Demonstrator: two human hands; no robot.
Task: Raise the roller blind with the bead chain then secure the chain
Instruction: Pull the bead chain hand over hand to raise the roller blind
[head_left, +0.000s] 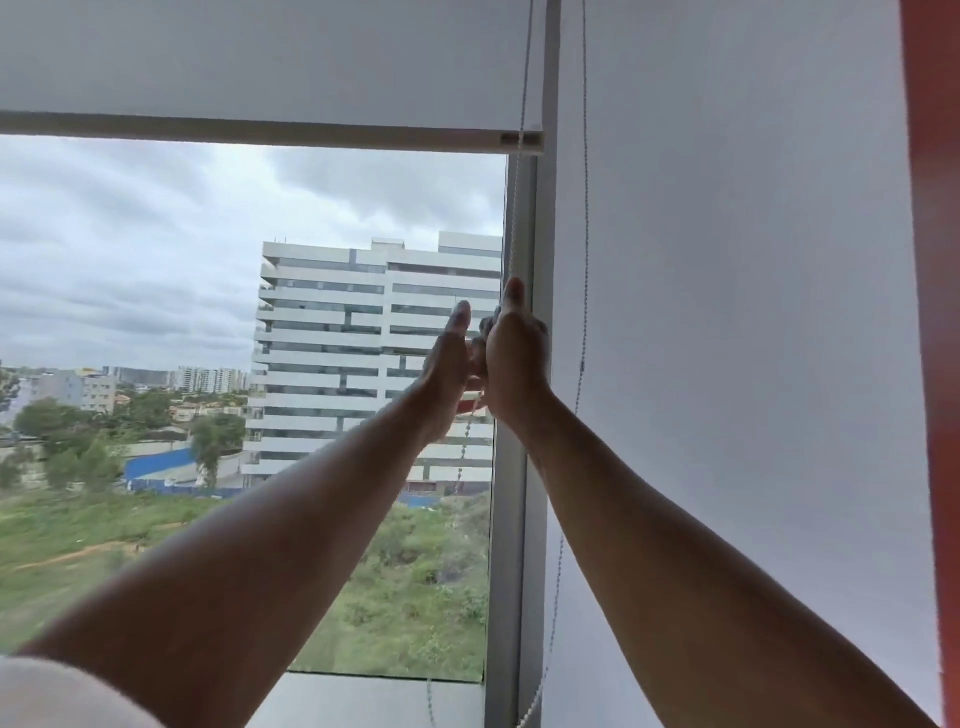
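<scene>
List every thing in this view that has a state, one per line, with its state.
Left roller blind: raised most of the way, bottom bar high on the window.
Right roller blind: down, covering its pane.
Bead chain: taut above the hands, hanging loose below.
Left hand: raised at the chain, grip hidden.
Right hand: closed on the bead chain.
Second chain: hanging free, untouched.
</scene>
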